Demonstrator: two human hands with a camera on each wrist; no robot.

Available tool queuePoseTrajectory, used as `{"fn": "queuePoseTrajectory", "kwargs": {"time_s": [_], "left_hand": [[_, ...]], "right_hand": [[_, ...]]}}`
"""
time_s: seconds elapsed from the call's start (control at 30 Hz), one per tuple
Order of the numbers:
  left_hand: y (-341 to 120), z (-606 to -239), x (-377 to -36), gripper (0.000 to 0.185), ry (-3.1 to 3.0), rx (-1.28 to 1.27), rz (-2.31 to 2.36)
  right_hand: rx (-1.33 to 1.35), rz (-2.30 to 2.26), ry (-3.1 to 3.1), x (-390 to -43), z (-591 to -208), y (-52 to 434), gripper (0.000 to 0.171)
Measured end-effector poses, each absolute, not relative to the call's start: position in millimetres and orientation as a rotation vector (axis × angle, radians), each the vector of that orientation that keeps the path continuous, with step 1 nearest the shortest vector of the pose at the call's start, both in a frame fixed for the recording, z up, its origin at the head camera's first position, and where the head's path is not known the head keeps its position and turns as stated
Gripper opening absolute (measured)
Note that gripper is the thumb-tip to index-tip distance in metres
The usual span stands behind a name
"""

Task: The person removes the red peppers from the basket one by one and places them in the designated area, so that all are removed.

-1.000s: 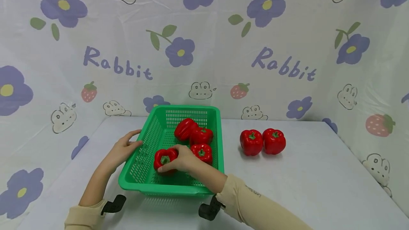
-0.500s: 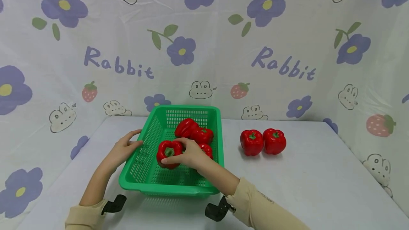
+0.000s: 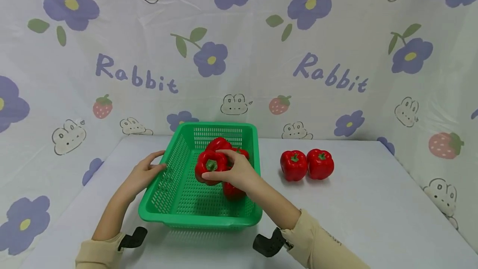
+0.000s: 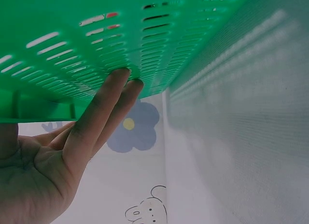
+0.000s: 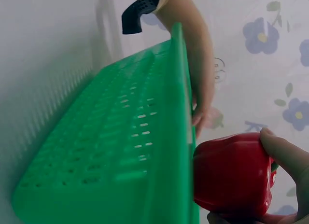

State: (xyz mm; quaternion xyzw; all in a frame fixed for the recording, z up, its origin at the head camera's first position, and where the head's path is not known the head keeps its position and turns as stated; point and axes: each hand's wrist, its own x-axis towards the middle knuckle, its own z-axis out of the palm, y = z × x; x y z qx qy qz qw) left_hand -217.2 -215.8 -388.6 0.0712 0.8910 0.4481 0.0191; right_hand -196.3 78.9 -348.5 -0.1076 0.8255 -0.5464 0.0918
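Right hand [image 3: 235, 173] pinches a red pepper [image 3: 210, 167], stem seemingly up, above the green basket [image 3: 201, 221] middle; left hand [image 3: 143, 175] presses straight fingers on its left wall

**Reds, greens and lilac print**

The pepper [image 3: 209, 167] in the right hand [image 3: 235, 173] is glossy red with a green stem, and so are the peppers [image 3: 233, 189] lying in the basket [image 3: 168, 194]. The basket is bright green plastic, its walls and floor pierced with rows of small slots. Two more red peppers [image 3: 307, 164] with green stems sit toward the table's right side. The table [image 3: 373, 219] is pale lilac-white. The backdrop [image 3: 261, 74] is white, printed with purple flowers with yellow centres, green leaves, red strawberries, outlined rabbits and the purple word "Rabbit". Both sleeves [image 3: 325, 248] are beige, and the wrist mounts [image 3: 267, 245] are black.
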Motion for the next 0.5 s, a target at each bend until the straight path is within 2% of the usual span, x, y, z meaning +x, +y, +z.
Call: {"fn": "queuePoseTrajectory", "kwargs": {"time_s": [0.33,0.5], "left_hand": [[-216.2,-388.2,-218.5,0.060,2.790,0.232,1.372],[-216.6,-389.8,-217.3,0.061,2.773,0.229,1.392]], "right_hand": [[-0.274,-1.745,2.399,-200.6,-333.9,113.2,0.071],[-0.225,-1.752,2.410,-202.7,-330.7,133.2,0.073]]}}
